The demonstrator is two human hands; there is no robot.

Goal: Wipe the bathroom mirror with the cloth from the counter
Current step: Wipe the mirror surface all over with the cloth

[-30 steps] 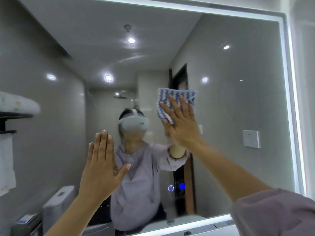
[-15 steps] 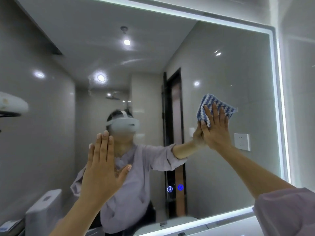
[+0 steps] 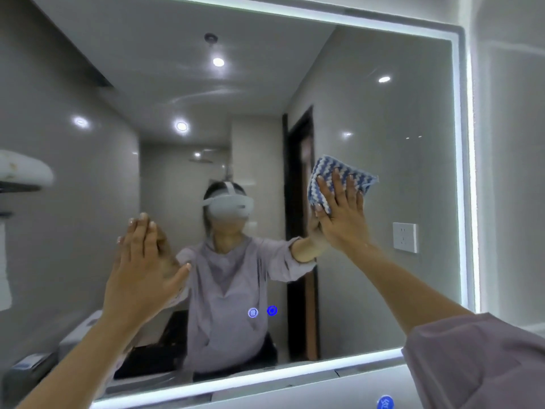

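**Cloth pinned flat to the glass at two o'clock**

Our right hand (image 3: pixel 343 219) lies flat with its fingers straight and spread. It presses the blue-and-white cloth (image 3: pixel 343 171) against the mirror (image 3: pixel 413 107) at about two o'clock from the glass's centre. The fingers do not curl round the cloth, so palm pressure alone holds it. Our left hand (image 3: pixel 141 267) is raised at about eight o'clock, with fingers straight and together and the palm toward the glass. We cannot tell whether it touches the glass.

We judge the cloth to be light, soft and limp. Its knitted, wavy weave bunches at the corners beyond our fingertips, and it should slide easily on smooth glass. If we ease off, it may slip or fold under the palm. The best hold is the middle of the cloth, with the fingers fanned across it. The mirror is rigid but breakable, so firm, even pressure should suit it. The lit frame (image 3: pixel 460 172) at three o'clock and the glowing touch icons (image 3: pixel 262 311) near six o'clock call for a lighter touch.
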